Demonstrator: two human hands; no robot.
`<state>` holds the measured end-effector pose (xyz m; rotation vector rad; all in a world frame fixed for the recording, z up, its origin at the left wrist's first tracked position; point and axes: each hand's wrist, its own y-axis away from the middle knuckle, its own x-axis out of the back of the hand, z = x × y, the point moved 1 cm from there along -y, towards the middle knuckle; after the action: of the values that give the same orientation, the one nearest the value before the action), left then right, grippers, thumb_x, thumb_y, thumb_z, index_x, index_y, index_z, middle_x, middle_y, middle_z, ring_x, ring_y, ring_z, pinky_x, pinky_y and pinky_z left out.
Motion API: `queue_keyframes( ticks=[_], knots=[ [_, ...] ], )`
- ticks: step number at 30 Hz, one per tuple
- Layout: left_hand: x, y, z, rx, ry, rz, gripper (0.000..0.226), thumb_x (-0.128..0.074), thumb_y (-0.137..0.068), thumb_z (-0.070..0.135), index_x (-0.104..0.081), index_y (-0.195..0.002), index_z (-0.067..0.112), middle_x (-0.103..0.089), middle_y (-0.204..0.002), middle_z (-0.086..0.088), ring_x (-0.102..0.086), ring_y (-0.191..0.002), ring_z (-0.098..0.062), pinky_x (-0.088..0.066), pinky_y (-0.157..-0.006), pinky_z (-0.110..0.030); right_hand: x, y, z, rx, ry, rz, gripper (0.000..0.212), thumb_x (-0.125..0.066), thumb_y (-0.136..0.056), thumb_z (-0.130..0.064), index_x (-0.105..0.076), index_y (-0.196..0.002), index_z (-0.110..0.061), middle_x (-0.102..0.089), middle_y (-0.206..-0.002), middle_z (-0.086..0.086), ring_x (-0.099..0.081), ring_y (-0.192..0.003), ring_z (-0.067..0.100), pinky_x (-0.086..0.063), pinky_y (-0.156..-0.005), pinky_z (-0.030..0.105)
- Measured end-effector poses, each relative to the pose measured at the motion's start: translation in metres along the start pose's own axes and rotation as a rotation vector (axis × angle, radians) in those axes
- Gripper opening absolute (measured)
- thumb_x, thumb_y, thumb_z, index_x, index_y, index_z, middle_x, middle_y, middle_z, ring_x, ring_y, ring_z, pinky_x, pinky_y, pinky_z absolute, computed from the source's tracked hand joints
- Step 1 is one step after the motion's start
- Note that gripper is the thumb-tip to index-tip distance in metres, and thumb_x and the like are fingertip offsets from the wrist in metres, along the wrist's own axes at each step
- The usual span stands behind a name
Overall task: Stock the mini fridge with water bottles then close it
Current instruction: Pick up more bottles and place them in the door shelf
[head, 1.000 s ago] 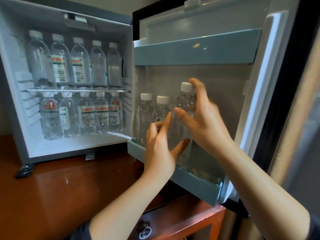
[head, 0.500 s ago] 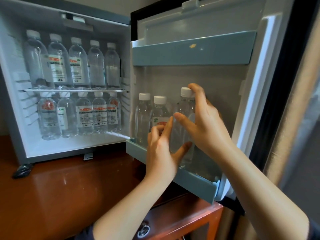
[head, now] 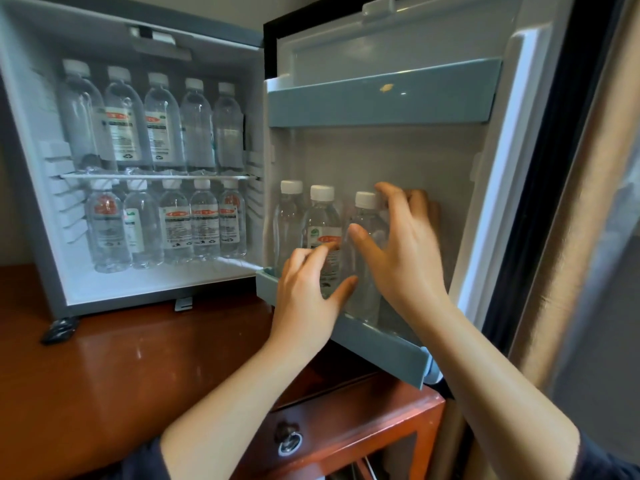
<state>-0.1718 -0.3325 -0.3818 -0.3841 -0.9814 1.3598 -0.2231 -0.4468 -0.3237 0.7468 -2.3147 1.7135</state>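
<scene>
The mini fridge (head: 34, 209) stands open, its door (head: 398, 157) swung to the right. Three clear water bottles with white caps stand in the lower door shelf (head: 388, 344); the rightmost bottle (head: 363, 265) sits between the spread thumb and fingers of my right hand (head: 405, 251), which looks loose around it. My left hand (head: 304, 292) is open in front of the middle bottle (head: 322, 220), fingertips at its label. Inside, a row of bottles (head: 159, 123) fills the wire shelf and another row (head: 173, 226) stands on the floor.
The fridge rests on a glossy brown wooden cabinet (head: 121, 368) with a keyed drawer (head: 287, 441) below the door. The upper door shelf (head: 381, 98) has a grey-blue rail. A beige curtain (head: 571, 237) hangs just right of the door.
The rightmost bottle has come down into the lower door shelf. My right hand's fingers have spread off its cap, and my left hand has slid left to the middle bottle.
</scene>
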Motion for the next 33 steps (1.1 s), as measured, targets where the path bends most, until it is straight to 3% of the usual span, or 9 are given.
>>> queue_keyframes(
  ticks=[3, 6, 9, 12, 15, 19, 26, 30, 33],
  knots=[
    [0.028, -0.013, 0.004, 0.012, -0.022, -0.082, 0.035, -0.065, -0.085, 0.028, -0.058, -0.118, 0.023, -0.046, -0.089, 0.012, -0.050, -0.094, -0.010, -0.044, -0.090, -0.028, -0.005, 0.005, -0.013, 0.113, -0.058, 0.067, 0.036, -0.061, -0.086, -0.028, -0.055, -0.119, -0.018, -0.054, -0.108, 0.003, -0.056, -0.099, 0.027, -0.050, -0.066, 0.035],
    [0.062, -0.021, 0.001, 0.030, -0.128, -0.211, 0.022, -0.061, -0.088, 0.030, -0.059, -0.109, 0.023, -0.051, -0.090, 0.012, -0.052, -0.091, -0.009, -0.042, -0.084, -0.024, -0.014, 0.011, -0.035, 0.178, -0.049, 0.032, 0.025, -0.058, -0.086, -0.031, -0.059, -0.110, -0.022, -0.057, -0.099, -0.001, -0.060, -0.085, 0.022, -0.050, -0.057, 0.035],
    [0.098, -0.021, -0.009, 0.084, -0.219, -0.320, 0.009, -0.057, -0.090, 0.029, -0.060, -0.098, 0.025, -0.063, -0.092, 0.004, -0.059, -0.089, -0.016, -0.050, -0.082, -0.033, -0.030, 0.014, -0.058, 0.209, -0.113, -0.104, 0.023, -0.056, -0.086, -0.034, -0.060, -0.107, -0.024, -0.058, -0.095, -0.004, -0.060, -0.077, 0.021, -0.052, -0.062, 0.038],
    [0.136, -0.012, -0.024, 0.191, -0.304, -0.396, 0.012, -0.054, -0.091, 0.033, -0.061, -0.097, 0.027, -0.064, -0.087, 0.006, -0.061, -0.082, -0.015, -0.053, -0.077, -0.036, -0.051, 0.018, -0.084, 0.247, -0.174, -0.249, 0.022, -0.055, -0.088, -0.036, -0.060, -0.106, -0.024, -0.060, -0.095, -0.006, -0.060, -0.079, 0.020, -0.052, -0.068, 0.040],
    [0.174, 0.006, -0.043, 0.289, -0.404, -0.410, 0.012, -0.053, -0.091, 0.031, -0.062, -0.097, 0.025, -0.056, -0.070, 0.012, -0.052, -0.062, -0.005, -0.044, -0.064, -0.026, -0.078, 0.023, -0.112, 0.277, -0.220, -0.382, 0.018, -0.054, -0.090, -0.034, -0.059, -0.105, -0.027, -0.062, -0.096, -0.009, -0.061, -0.083, 0.018, -0.052, -0.072, 0.037],
    [0.230, 0.041, -0.066, 0.450, -0.511, -0.373, 0.013, -0.055, -0.090, 0.030, -0.064, -0.093, 0.022, -0.057, -0.067, 0.011, -0.046, -0.047, 0.002, -0.036, -0.056, -0.019, -0.117, 0.039, -0.157, 0.332, -0.321, -0.559, 0.016, -0.055, -0.089, -0.035, -0.060, -0.103, -0.029, -0.063, -0.091, -0.012, -0.062, -0.089, 0.018, -0.045, -0.072, 0.032],
    [0.340, 0.123, -0.088, 0.757, -0.627, -0.212, 0.017, -0.053, -0.091, 0.034, -0.064, -0.101, 0.026, -0.060, -0.077, 0.013, -0.051, -0.062, -0.002, -0.039, -0.060, -0.020, -0.176, 0.093, -0.257, 0.537, -0.490, -0.784, 0.012, -0.056, -0.088, -0.037, -0.059, -0.096, -0.029, -0.064, -0.089, -0.010, -0.061, -0.090, 0.019, -0.047, -0.073, 0.032],
    [0.400, 0.178, -0.096, 0.892, -0.718, -0.139, 0.019, -0.054, -0.090, 0.037, -0.064, -0.101, 0.026, -0.064, -0.090, 0.008, -0.060, -0.087, -0.011, -0.047, -0.077, -0.026, -0.199, 0.130, -0.322, 0.674, -0.588, -0.889, 0.006, -0.055, -0.090, -0.036, -0.057, -0.095, -0.033, -0.062, -0.088, -0.012, -0.060, -0.084, 0.015, -0.038, -0.065, 0.027],
    [0.440, 0.222, -0.095, 1.004, -0.765, -0.110, 0.022, -0.053, -0.091, 0.039, -0.062, -0.105, 0.024, -0.065, -0.099, 0.006, -0.061, -0.090, -0.011, -0.051, -0.084, -0.031, -0.210, 0.161, -0.373, 0.768, -0.666, -0.991, 0.008, -0.053, -0.093, -0.035, -0.058, -0.099, -0.032, -0.061, -0.088, -0.013, -0.056, -0.078, 0.009, -0.036, -0.058, 0.021]
  ],
)
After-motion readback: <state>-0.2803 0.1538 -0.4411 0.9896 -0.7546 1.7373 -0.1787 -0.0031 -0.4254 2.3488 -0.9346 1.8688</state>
